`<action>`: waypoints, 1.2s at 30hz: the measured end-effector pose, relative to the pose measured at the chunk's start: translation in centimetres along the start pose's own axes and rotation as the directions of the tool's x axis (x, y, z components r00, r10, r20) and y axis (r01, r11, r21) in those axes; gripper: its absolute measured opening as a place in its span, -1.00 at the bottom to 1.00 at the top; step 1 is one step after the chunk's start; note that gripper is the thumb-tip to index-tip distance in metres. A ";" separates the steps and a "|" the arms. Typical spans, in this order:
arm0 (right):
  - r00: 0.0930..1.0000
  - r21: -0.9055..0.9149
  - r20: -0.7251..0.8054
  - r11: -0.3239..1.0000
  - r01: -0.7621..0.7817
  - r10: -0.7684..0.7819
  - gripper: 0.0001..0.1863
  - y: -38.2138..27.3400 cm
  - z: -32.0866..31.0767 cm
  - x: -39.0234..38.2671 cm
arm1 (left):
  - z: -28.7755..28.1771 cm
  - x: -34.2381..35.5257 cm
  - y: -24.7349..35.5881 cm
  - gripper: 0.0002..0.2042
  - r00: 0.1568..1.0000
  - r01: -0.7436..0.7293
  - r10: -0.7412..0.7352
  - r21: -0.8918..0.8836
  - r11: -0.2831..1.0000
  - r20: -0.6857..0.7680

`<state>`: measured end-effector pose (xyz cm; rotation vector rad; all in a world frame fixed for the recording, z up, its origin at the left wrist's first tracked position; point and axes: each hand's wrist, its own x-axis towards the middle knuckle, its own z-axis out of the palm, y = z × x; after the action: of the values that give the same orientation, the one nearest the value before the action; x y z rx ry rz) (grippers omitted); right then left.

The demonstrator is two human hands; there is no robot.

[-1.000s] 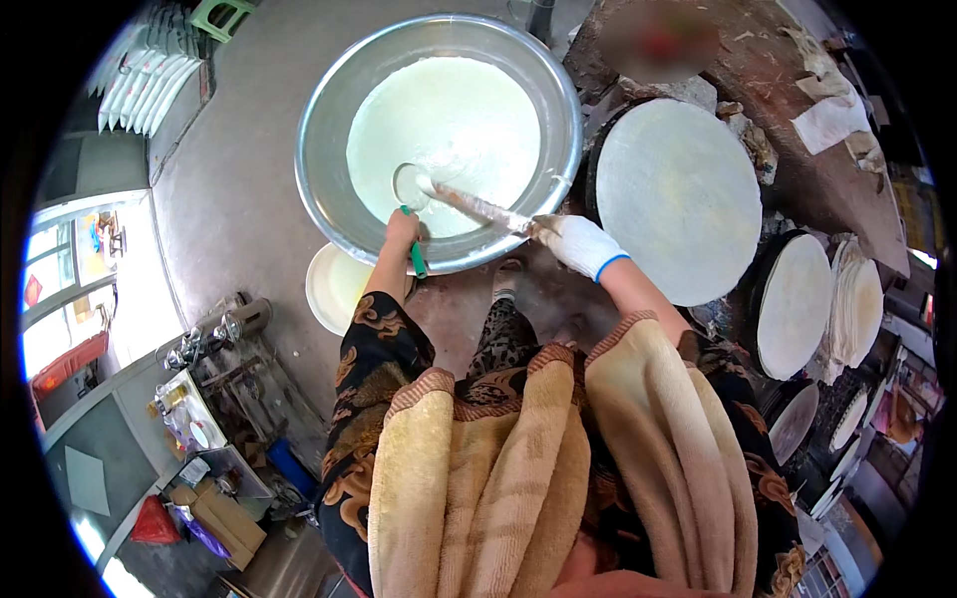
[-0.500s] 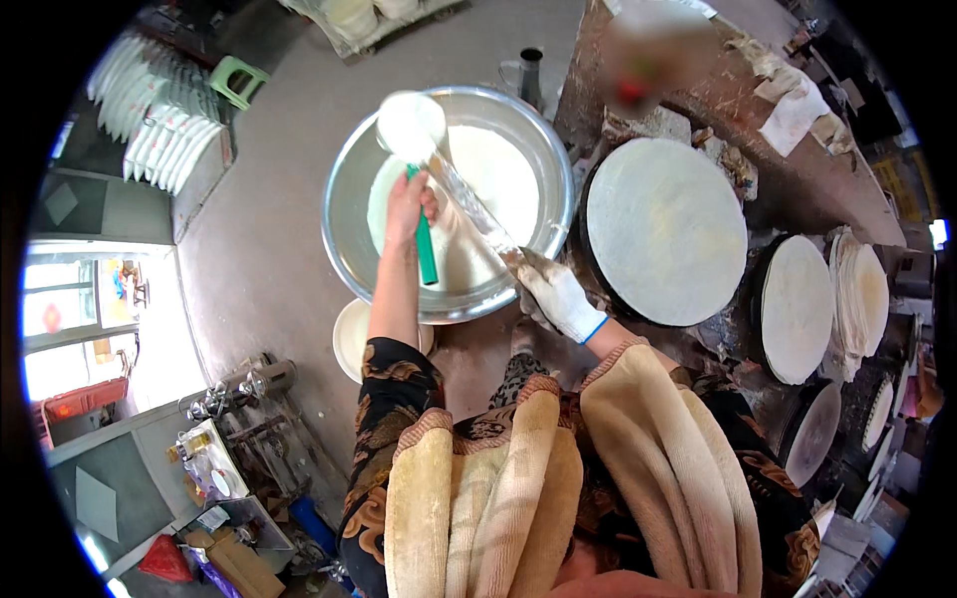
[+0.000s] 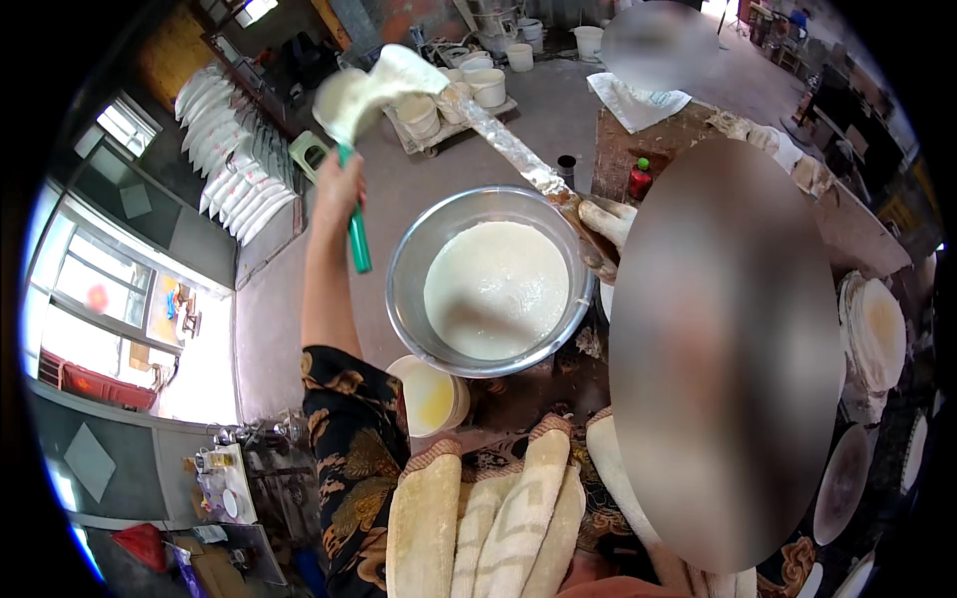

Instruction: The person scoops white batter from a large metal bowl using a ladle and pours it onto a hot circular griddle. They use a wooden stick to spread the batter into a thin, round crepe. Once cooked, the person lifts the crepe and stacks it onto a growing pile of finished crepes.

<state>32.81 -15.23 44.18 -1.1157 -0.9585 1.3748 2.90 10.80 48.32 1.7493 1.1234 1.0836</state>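
Raised beyond the left side of the basin, my left hand [image 3: 339, 186] is closed around the green handle of a ladle [image 3: 337, 105]. My right hand [image 3: 610, 221], in a white glove, grips a long wooden paddle [image 3: 508, 145] crusted with white; a blurred patch hides part of that hand. The paddle's far end, thick with white batter, meets the ladle's bowl; whether they touch is unclear. Below both tools stands a wide metal basin [image 3: 406, 299] of smooth white batter [image 3: 503, 274].
A bucket [image 3: 462, 401] with yellowish liquid stands by the basin's near left. A dark metal mug [image 3: 566, 167] and a red bottle [image 3: 640, 179] are beyond it. Stacked flat rounds [image 3: 870, 329] and griddles [image 3: 843, 483] line the right. White buckets [image 3: 486, 88] sit on a low cart behind.
My left hand has lifted the ladle up and left, away from the basin. The paddle has risen with it in my right hand. The view has tilted up, showing more of the room.
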 end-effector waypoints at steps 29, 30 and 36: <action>-0.186 0.094 -0.983 0.853 -0.513 -0.003 -0.57 26.0 -5.9 -62.7 | 51.9 -32.3 14.7 -0.83 -0.251 0.703 -0.034 0.206 0.681 0.968; -0.295 0.243 -0.937 0.957 -0.159 0.189 -0.56 27.2 -5.8 -63.9 | 54.4 -34.7 15.8 -0.82 -0.301 0.680 -0.023 0.232 0.696 0.953; -0.056 0.270 -0.908 0.680 0.682 0.416 -0.57 29.8 -10.9 -61.3 | 67.2 -50.6 19.2 -0.80 -0.699 0.554 -0.021 0.559 0.618 0.715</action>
<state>35.63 -79.68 19.60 -0.9083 0.6769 0.1803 58.13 -53.22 30.94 0.7613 0.0990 -1.0888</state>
